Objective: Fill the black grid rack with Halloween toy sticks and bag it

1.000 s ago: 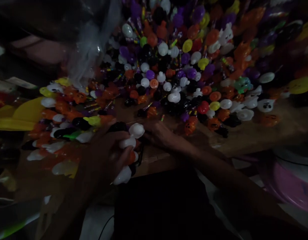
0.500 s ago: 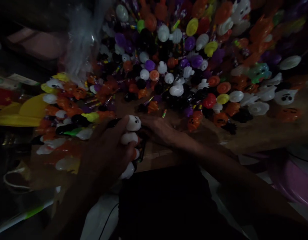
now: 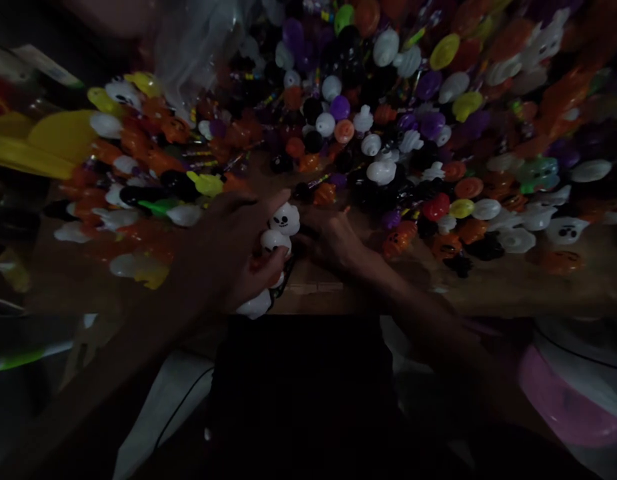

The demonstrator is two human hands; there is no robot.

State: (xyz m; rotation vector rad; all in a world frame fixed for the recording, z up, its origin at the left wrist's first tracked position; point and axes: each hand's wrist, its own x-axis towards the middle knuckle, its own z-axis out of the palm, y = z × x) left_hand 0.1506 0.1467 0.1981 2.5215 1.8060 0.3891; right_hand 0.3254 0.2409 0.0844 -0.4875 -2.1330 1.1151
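My left hand (image 3: 223,243) curls round a row of small plastic figures, its thumb pressing across them from the near side. At the far end of the row is a white skull figure (image 3: 285,219) with a black painted face. Below it sit a round white figure (image 3: 275,241) and a larger white piece (image 3: 255,305), with some orange between. A dark edge runs along the row's right side. Close to the skull, my right hand (image 3: 333,237) is bent with its fingers curled in; its fingertips are in deep shadow, and whatever they hold cannot be made out.
A big heap of orange, white, purple and black plastic figures (image 3: 381,172) covers the back of the brown table (image 3: 318,297). A smaller pile (image 3: 153,160) lies left, near a clear plastic bag (image 3: 198,60) and a yellow object (image 3: 63,143). Something pink (image 3: 563,407) stands below right.
The view has shifted, so the table's front edge sits higher. The skull figure's face now shows more fully toward me. Both hands stay close together at the row of figures.
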